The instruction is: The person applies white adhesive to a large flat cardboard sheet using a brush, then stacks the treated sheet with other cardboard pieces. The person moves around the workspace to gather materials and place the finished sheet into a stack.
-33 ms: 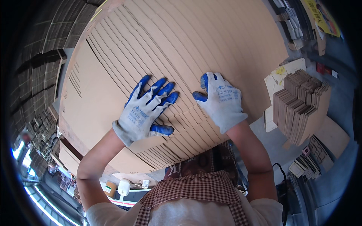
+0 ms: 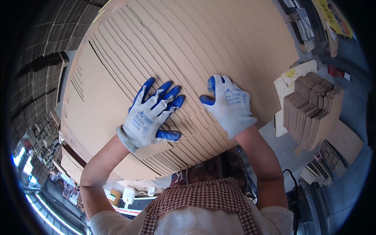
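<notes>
Overlapping tan cardboard sheets [image 2: 188, 47] lie fanned out in front of me, their edges in slanting rows. My left hand [image 2: 150, 111], in a white knit glove with blue-coated fingers, rests on the rows with its fingers spread and thumb out to the right. To its right, my right hand [image 2: 230, 103] wears a matching glove and lies on the sheets. Its thumb stands apart from the bent forefinger, and the other fingertips are mostly out of sight. Neither hand shows anything gripped in it.
Beside the sheets on the right stands a stack of small folded cardboard pieces [image 2: 309, 111]. Tall cardboard piles [image 2: 58, 27] rise at the far left. A white bottle [image 2: 128, 194] stands near my left elbow, and a black cable [image 2: 293, 182] hangs by my right arm.
</notes>
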`<act>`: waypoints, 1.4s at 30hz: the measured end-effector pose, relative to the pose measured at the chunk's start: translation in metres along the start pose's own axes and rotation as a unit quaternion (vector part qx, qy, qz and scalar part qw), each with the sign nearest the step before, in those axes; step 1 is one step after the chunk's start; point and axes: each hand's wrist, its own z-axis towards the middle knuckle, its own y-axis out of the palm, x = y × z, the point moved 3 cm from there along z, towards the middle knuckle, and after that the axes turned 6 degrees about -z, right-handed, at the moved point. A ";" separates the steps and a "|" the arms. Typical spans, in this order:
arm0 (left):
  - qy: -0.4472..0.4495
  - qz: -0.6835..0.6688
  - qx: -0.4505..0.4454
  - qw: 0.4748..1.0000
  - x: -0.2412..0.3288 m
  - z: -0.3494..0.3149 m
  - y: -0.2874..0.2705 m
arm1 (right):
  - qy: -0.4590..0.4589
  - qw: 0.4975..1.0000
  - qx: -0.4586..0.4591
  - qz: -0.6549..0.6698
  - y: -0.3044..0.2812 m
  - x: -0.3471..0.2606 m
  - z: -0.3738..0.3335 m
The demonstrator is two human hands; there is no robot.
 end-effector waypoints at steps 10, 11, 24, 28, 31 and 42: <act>0.044 -0.034 0.004 0.998 0.007 0.033 0.019 | -0.020 0.998 0.052 -0.018 0.003 -0.002 -0.003; 0.043 -0.039 0.007 0.998 0.007 0.032 0.019 | -0.021 0.998 0.056 -0.020 0.002 -0.002 -0.003; 0.021 -0.022 -0.024 0.999 0.012 0.023 0.017 | -0.004 0.999 0.043 -0.017 0.003 0.002 -0.002; 0.034 -0.043 0.005 0.998 0.017 0.027 0.008 | -0.004 0.999 0.049 -0.010 0.002 0.002 -0.003; 0.056 -0.056 0.067 0.995 0.011 0.037 0.006 | -0.010 0.998 0.059 -0.010 0.003 0.001 -0.004; 0.153 -0.023 0.149 0.977 0.002 0.052 0.015 | -0.011 0.998 0.058 0.000 0.004 0.002 -0.002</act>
